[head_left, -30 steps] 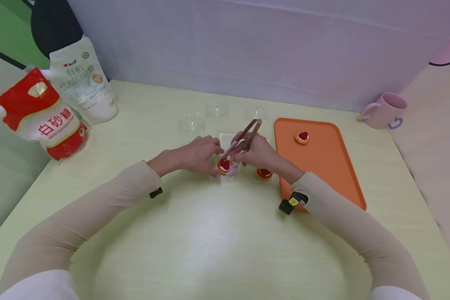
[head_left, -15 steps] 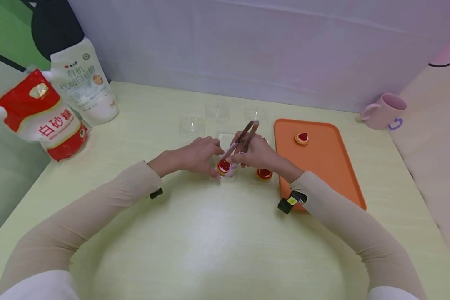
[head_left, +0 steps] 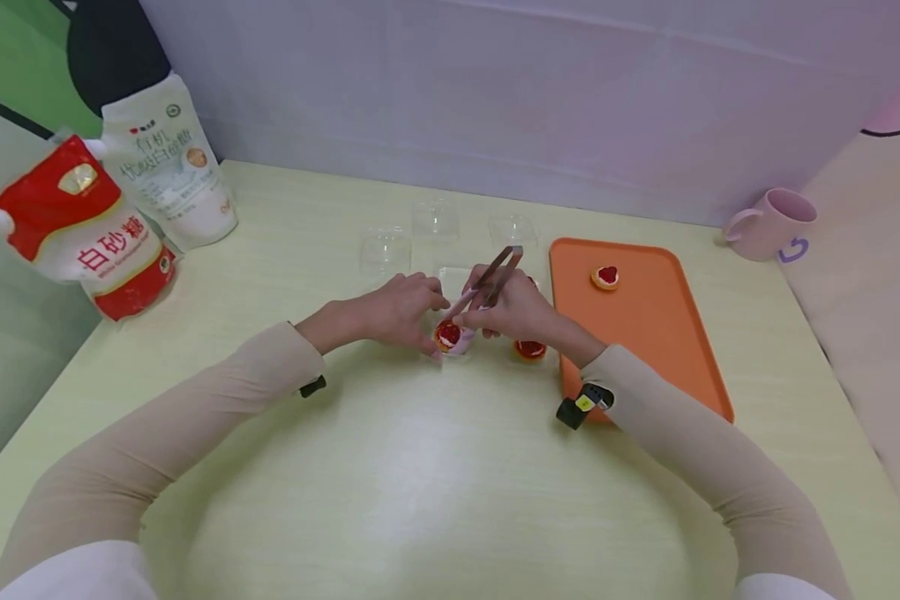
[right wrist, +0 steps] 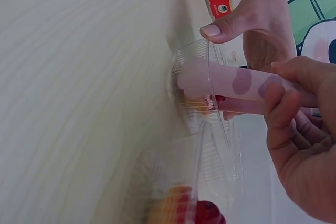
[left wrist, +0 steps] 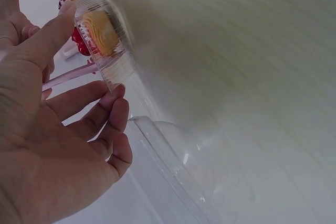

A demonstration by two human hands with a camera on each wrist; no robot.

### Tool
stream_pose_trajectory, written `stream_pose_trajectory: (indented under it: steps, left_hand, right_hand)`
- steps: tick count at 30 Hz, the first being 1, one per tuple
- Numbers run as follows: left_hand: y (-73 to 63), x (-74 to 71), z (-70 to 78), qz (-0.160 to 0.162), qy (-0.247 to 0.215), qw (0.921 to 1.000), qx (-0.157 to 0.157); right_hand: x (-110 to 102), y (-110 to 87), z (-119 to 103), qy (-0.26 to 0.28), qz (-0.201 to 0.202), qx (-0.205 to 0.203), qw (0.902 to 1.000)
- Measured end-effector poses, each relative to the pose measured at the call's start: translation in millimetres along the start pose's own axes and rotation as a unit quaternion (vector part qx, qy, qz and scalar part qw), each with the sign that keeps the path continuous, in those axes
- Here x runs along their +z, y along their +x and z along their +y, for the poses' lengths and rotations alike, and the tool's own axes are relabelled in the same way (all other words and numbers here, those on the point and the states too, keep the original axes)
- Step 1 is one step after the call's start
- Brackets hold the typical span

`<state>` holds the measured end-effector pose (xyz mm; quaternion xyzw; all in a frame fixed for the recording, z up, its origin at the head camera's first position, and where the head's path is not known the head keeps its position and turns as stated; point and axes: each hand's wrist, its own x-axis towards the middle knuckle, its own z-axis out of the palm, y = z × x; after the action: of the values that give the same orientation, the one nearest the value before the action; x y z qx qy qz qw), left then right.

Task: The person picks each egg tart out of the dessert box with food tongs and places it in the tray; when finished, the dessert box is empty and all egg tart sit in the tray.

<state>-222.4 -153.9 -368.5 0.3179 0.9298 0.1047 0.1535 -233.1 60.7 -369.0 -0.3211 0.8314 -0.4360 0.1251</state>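
My left hand point(head_left: 401, 310) pinches the opposite edges of a small clear plastic box point(left wrist: 118, 69) between thumb and fingers. Inside the box sits a fruit tart point(head_left: 447, 335) with a red topping and white cream; in the left wrist view its ridged crust point(left wrist: 101, 32) shows through the plastic. My right hand point(head_left: 513, 304) grips a pair of tongs point(right wrist: 239, 82) with pink tips and brown-looking upper arms. The tips reach into the box beside the tart and partly hide it in the right wrist view. Another boxed tart point(head_left: 529, 349) stands just right, partly behind the right hand.
An orange tray point(head_left: 652, 333) with one tart point(head_left: 605, 277) lies at right. Clear plastic domes point(head_left: 385, 250) stand behind the hands. A red and white sugar bag point(head_left: 86, 233) and a white pouch point(head_left: 168, 167) stand at left, a pink mug point(head_left: 771, 223) at far right.
The tongs' upper end has dropped slightly toward me, and more of a pink tip shows at the tart's right side. The left hand has stayed in place.
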Motion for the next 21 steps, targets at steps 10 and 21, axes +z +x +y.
stream_pose_trajectory:
  steps: [10, 21]
  left_hand:
    - [1.6, 0.3, 0.3, 0.002, 0.007, 1.0000, 0.003]
    - [2.2, -1.2, 1.2, -0.013, 0.001, 0.9998, -0.016]
  right_hand:
    - [-3, -2.3, 0, 0.006, 0.006, -0.012, 0.9999]
    - [-19, -6.1, -5, 0.024, 0.032, 0.004, 0.9992]
